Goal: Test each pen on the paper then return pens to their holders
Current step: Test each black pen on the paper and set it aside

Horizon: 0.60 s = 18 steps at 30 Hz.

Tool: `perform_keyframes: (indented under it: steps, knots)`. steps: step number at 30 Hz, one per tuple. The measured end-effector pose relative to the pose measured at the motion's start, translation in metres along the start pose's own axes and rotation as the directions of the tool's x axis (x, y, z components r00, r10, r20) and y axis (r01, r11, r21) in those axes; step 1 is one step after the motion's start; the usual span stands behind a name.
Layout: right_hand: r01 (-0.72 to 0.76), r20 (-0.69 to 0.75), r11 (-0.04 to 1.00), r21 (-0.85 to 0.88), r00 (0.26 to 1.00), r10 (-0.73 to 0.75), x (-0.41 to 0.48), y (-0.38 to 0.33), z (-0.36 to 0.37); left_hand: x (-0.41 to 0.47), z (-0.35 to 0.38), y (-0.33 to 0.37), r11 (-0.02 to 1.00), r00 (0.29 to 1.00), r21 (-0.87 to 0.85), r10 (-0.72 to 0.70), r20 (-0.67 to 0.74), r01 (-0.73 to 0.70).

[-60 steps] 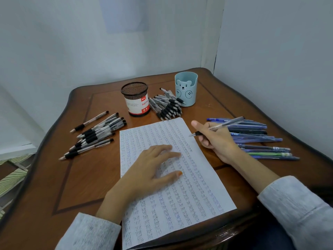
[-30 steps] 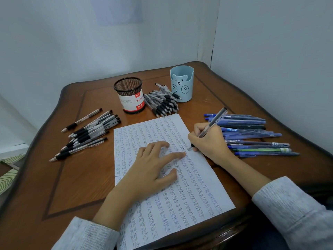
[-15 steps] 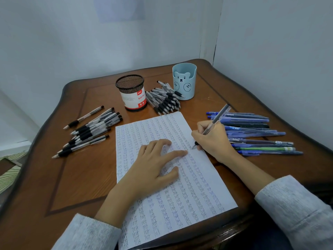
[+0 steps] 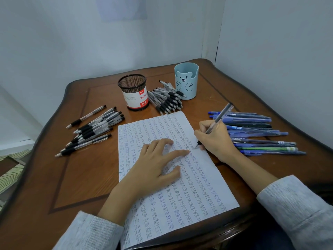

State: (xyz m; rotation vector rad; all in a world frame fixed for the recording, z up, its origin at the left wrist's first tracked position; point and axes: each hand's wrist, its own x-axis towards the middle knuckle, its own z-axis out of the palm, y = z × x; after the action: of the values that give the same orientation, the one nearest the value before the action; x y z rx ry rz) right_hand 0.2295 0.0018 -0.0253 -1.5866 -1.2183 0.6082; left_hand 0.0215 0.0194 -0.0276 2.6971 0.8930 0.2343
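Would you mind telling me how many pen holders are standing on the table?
2: the black mesh holder stands left of the pile of pens at the back; the blue bear holder stands right of that pile. None seems hidden.

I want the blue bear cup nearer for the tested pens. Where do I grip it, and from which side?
Probably round the blue bear cup at its upright round wall, coming from the right of the view: bare table lies there, while black pens crowd its left foot.
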Motion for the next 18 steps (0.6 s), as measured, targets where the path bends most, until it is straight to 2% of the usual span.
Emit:
perform_keyframes:
  steps: [6,8,11,12,16,18]
  knots:
    - [0.018,-0.035,0.999,-0.049,0.999,-0.020,-0.0012,0.0005,0.0037,-0.0002,0.0003,0.0000,1.000,1.000,0.010,0.008,-0.009,-0.008]
    - [-0.003,-0.031,0.998,0.057,1.000,0.005,-0.0008,-0.0001,0.0017,-0.0009,0.0004,-0.0005,1.000,1.000,0.008,0.011,-0.012,-0.011]
    - [-0.064,0.051,0.939,0.338,0.997,0.050,-0.0016,-0.0020,-0.0028,-0.0010,0.0011,-0.0017,1.000,1.000,-0.003,0.015,-0.023,-0.015]
    - [-0.058,0.071,0.935,0.351,0.997,0.035,-0.0021,-0.0023,-0.0031,-0.0010,0.0013,-0.0018,1.000,1.000,-0.010,0.015,-0.023,-0.015]
    - [0.041,0.092,0.989,0.139,0.994,-0.054,-0.0045,-0.0024,-0.0011,-0.0018,0.0010,-0.0032,0.997,0.998,-0.080,0.005,-0.066,-0.010]
    - [0.091,0.112,0.988,0.126,0.988,-0.105,-0.0066,-0.0035,-0.0015,-0.0029,-0.0011,-0.0043,0.992,0.995,-0.124,-0.016,-0.102,0.003]
